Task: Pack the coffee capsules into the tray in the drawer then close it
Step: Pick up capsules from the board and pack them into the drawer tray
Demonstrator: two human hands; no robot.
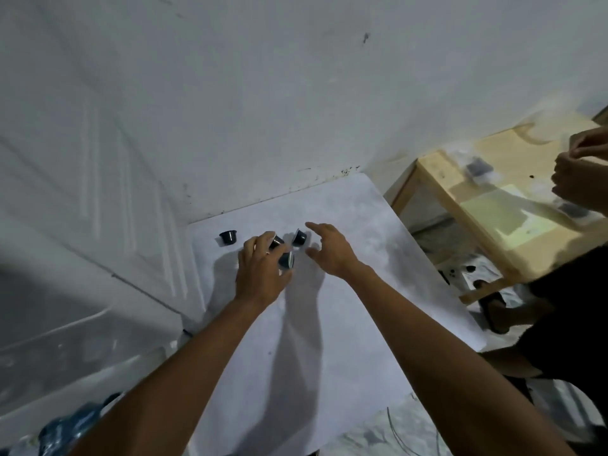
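Observation:
Several dark coffee capsules lie on a white table top (345, 307). One capsule (228, 237) stands alone at the far left. My left hand (261, 271) is closed around two capsules, one (275, 241) at its fingertips and one (287, 260) by its thumb. Another capsule (300, 237) lies on its side just right of them. My right hand (329, 250) hovers with fingers spread right beside that capsule, holding nothing. No drawer or tray is in view.
A white wall rises behind the table and a white panelled door stands on the left. A wooden table (493, 205) stands to the right, where another person's hands (579, 179) work. Blue plastic (69, 426) lies at the lower left.

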